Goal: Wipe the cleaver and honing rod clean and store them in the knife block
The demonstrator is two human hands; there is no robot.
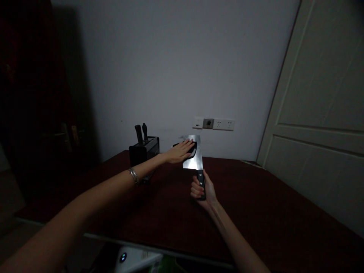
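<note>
My right hand is wrapped round the black riveted handle of a cleaver. The broad shiny blade points up and away from me, above the table. Across the blade lies my left hand, palm down with fingers stretched out, holding a flat black-edged thing against the metal. Most of that thing is hidden under the fingers, and I cannot make out its kind. To the left of the cleaver a dark knife block stands on the table, with two black handles sticking up from it.
The dark red-brown table reaches to a pale wall with sockets. A panelled white door is on the right, a dark door with a handle on the left. Below the front edge is a white device with a lit display.
</note>
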